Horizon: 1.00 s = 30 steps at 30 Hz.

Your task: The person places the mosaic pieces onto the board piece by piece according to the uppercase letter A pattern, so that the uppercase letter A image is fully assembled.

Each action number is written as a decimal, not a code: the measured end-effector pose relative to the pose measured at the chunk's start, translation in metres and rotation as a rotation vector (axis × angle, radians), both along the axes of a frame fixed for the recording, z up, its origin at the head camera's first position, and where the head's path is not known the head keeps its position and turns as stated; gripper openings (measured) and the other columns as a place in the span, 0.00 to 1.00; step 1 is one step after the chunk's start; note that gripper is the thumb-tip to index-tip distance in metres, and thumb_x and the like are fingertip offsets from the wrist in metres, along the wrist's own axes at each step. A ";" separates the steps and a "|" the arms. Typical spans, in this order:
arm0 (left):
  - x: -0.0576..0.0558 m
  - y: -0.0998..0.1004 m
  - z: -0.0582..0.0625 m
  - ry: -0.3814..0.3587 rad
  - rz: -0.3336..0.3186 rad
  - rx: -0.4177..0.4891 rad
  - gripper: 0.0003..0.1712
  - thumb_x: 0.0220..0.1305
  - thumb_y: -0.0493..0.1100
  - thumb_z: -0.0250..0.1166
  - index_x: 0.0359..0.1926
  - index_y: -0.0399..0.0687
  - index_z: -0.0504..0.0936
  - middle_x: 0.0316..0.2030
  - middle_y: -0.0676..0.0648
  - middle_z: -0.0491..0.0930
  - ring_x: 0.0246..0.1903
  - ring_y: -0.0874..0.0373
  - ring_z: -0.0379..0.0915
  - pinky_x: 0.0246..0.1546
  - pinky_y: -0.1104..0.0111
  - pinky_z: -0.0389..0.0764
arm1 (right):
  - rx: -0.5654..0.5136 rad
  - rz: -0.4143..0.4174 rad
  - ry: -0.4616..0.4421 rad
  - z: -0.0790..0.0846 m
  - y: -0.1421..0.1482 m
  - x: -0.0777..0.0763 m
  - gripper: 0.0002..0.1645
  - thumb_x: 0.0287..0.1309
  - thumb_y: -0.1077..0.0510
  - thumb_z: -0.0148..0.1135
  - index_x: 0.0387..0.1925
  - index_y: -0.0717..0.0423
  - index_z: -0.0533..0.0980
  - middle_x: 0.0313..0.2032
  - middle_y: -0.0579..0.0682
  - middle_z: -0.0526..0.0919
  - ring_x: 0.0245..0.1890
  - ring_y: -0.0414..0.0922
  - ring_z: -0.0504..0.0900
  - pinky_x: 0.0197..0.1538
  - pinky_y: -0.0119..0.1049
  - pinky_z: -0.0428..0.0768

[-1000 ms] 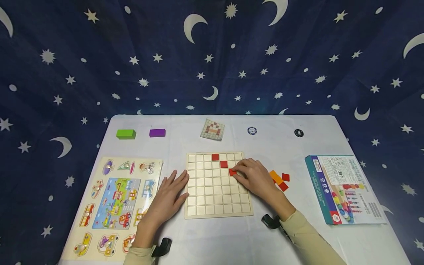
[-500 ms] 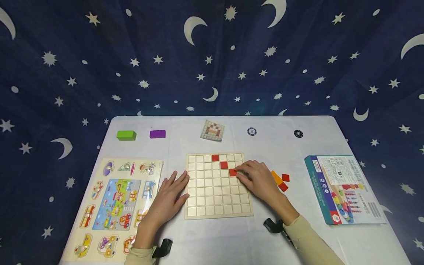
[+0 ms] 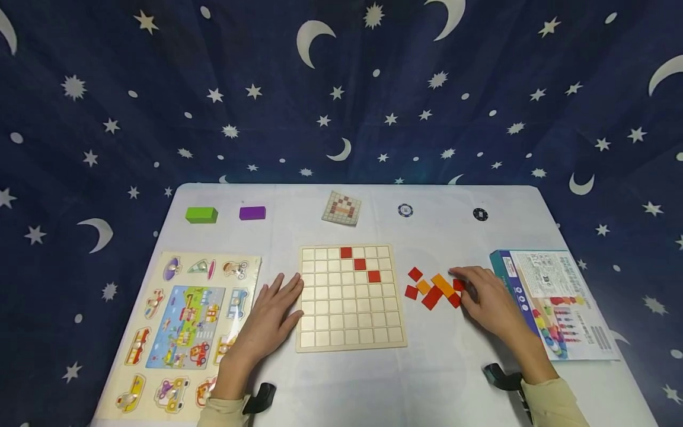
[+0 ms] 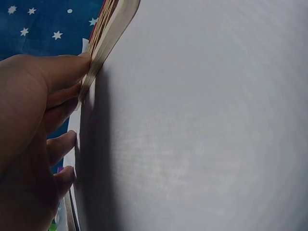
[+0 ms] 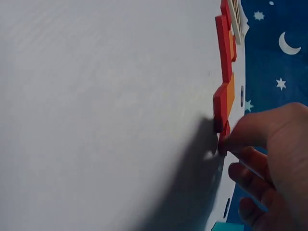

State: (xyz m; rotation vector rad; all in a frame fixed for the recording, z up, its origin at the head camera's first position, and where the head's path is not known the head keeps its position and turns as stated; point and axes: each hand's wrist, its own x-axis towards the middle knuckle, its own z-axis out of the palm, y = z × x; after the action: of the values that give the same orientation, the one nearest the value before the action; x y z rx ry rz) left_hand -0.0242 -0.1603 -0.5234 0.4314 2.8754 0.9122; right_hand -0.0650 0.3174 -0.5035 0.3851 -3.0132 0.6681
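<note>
A pale wooden grid board (image 3: 352, 298) lies in the middle of the table in the head view. Three red square tiles, one of them a red tile (image 3: 374, 276), sit in its upper cells along a diagonal. My left hand (image 3: 270, 320) rests flat with spread fingers at the board's left edge; thumb and fingertips meet that edge in the left wrist view. Right of the board lies a loose group of red and orange tiles (image 3: 431, 298). At its right end my right hand (image 3: 491, 302) pinches a red square tile (image 5: 223, 143) between thumb and forefinger.
A peg puzzle board (image 3: 242, 267) lies at the left, partly under the left forearm. Along the back are a green block (image 3: 201, 215), purple block (image 3: 252, 213), pattern card (image 3: 341, 208) and two chips (image 3: 405, 210). A teal-edged box (image 3: 555, 302) lies right, behind the right hand.
My right hand has let go of the third red tile on the board and moved right to the loose tiles, where it now grips a red one. The left hand stays put.
</note>
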 end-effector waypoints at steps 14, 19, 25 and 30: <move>0.001 0.000 -0.001 0.028 0.002 0.002 0.36 0.74 0.46 0.67 0.79 0.45 0.70 0.81 0.46 0.66 0.83 0.35 0.54 0.82 0.34 0.54 | 0.023 -0.045 0.129 -0.001 -0.008 -0.002 0.23 0.56 0.65 0.76 0.55 0.55 0.85 0.52 0.58 0.88 0.52 0.57 0.81 0.55 0.59 0.80; 0.001 0.001 0.001 0.023 0.005 -0.005 0.36 0.74 0.45 0.67 0.79 0.45 0.70 0.81 0.46 0.66 0.83 0.36 0.53 0.83 0.35 0.53 | -0.046 0.045 0.235 -0.002 -0.041 -0.005 0.23 0.52 0.65 0.79 0.52 0.55 0.87 0.48 0.53 0.90 0.48 0.51 0.83 0.51 0.51 0.81; 0.001 0.001 0.002 0.036 0.002 -0.004 0.36 0.74 0.45 0.67 0.79 0.45 0.70 0.81 0.46 0.66 0.83 0.35 0.54 0.82 0.34 0.54 | -0.113 0.238 0.269 -0.009 -0.093 -0.007 0.18 0.54 0.62 0.80 0.48 0.50 0.89 0.46 0.46 0.91 0.42 0.43 0.83 0.45 0.43 0.80; 0.001 0.002 0.003 0.028 0.000 -0.004 0.36 0.75 0.45 0.67 0.79 0.45 0.70 0.81 0.46 0.66 0.83 0.35 0.53 0.82 0.34 0.54 | -0.126 0.336 0.243 -0.015 -0.121 -0.009 0.14 0.58 0.59 0.78 0.46 0.47 0.90 0.47 0.41 0.92 0.43 0.41 0.83 0.45 0.39 0.82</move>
State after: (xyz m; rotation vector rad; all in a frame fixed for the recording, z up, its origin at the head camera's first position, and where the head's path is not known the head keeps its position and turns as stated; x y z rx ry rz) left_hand -0.0229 -0.1586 -0.5203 0.4467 2.9017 0.9072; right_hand -0.0738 0.1967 -0.5186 0.9063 -2.6839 0.7608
